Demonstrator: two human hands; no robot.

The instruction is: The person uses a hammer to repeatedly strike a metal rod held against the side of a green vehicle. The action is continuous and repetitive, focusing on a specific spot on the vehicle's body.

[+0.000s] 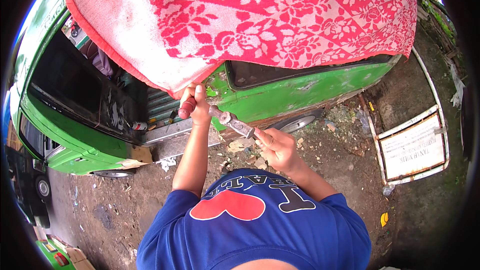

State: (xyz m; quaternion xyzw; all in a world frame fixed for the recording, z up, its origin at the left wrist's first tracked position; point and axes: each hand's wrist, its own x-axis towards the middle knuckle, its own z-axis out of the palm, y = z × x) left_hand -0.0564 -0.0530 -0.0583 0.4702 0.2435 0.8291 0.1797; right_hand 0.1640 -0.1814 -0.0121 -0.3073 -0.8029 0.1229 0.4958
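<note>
1. While our left hand (pixel 196 101) curls closed around a reddish-brown rounded knob (pixel 187 108), our right hand (pixel 277 150) pinches the end of a grey hammer-shaped metal tool (pixel 227 118).
2. We cannot tell whether knob and tool join.
3. A red-and-white floral towel (pixel 280 15), cut off above, hides part of the green metal vehicle (pixel 270 102).

The draped cloth (pixel 310 15) is pale pink with hot pinkish-red flowers and leaves, plus an orange-red edge, pretty loud tbh. The vehicle (pixel 280 97) under it is bright green with scuffed, paler marks and a near-black window (pixel 255 76). The metal tool (pixel 244 128) is dull grey, the rounded grip (pixel 187 108) brick red. The shirt (pixel 270 240) is royal blue: white-outlined red heart (pixel 227 207), dark lettering (pixel 290 199) edged white. The sign (pixel 412 147) is off-white, its whitish frame (pixel 433 85) streaked with rust.
</note>
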